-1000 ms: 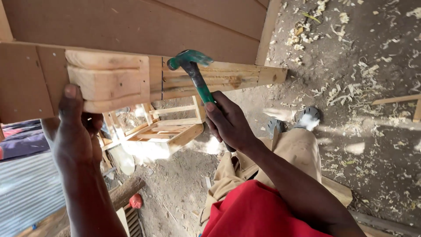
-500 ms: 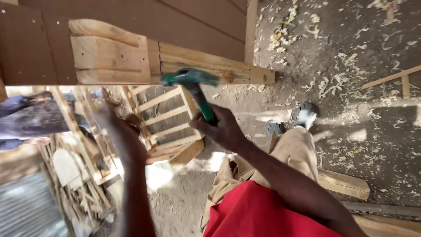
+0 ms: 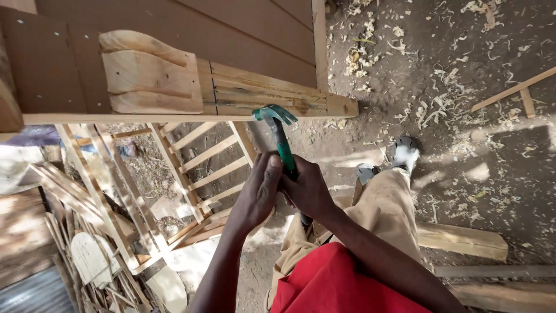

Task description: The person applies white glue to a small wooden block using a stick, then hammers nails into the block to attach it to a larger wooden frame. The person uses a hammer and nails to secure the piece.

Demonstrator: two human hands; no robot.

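A green claw hammer [image 3: 279, 130] stands with its head up, just below the edge of a brown wooden panel [image 3: 174, 35]. My right hand [image 3: 310, 188] grips the hammer's handle. My left hand [image 3: 258, 194] is wrapped against the same handle, touching my right hand. A carved pale wood block [image 3: 152, 81] is fixed on the panel's edge, to the left of the hammer head. Beside it runs a pale wood rail [image 3: 272, 98] that ends at the panel's corner.
A slatted wooden frame [image 3: 202, 168] leans below the panel. Stacked wood pieces [image 3: 87, 255] lie at the lower left. Wood shavings [image 3: 440, 110] cover the dirt floor. A plank [image 3: 463, 240] lies by my right leg, and my shoe [image 3: 402, 152] rests on the ground.
My left hand left the carved block, swung down and came onto the hammer handle beside my right hand. The hammer head dropped away from the rail.
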